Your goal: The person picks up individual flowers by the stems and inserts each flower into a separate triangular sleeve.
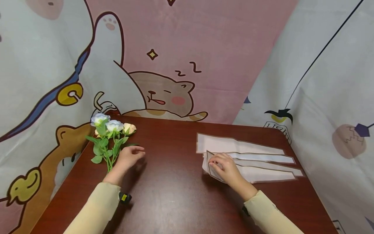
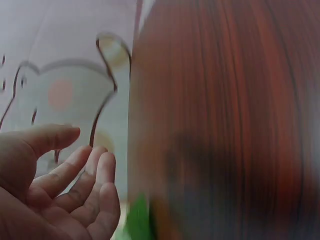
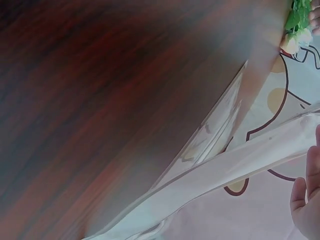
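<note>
My right hand (image 1: 226, 167) pinches the wide, raised end of a pale tapered flower sleeve (image 1: 212, 169) with a brown border. More such sleeves (image 1: 248, 145) lie fanned under and behind it on the right of the table. In the right wrist view, the lifted sleeve (image 3: 215, 172) runs slantwise towards my fingers, whose tips are partly cut off by the frame. My left hand (image 1: 130, 157) hovers over the table with loosely bent fingers and nothing in them. Just beside it, a bunch of artificial roses (image 1: 114, 126) with green stems lies at the left.
The dark red-brown wooden table (image 1: 172, 198) has its back edge against a cartoon-printed cloth (image 1: 187, 42), which also hangs at both sides. A dark strap with a yellow-marked device (image 1: 125, 197) sits at the left wrist.
</note>
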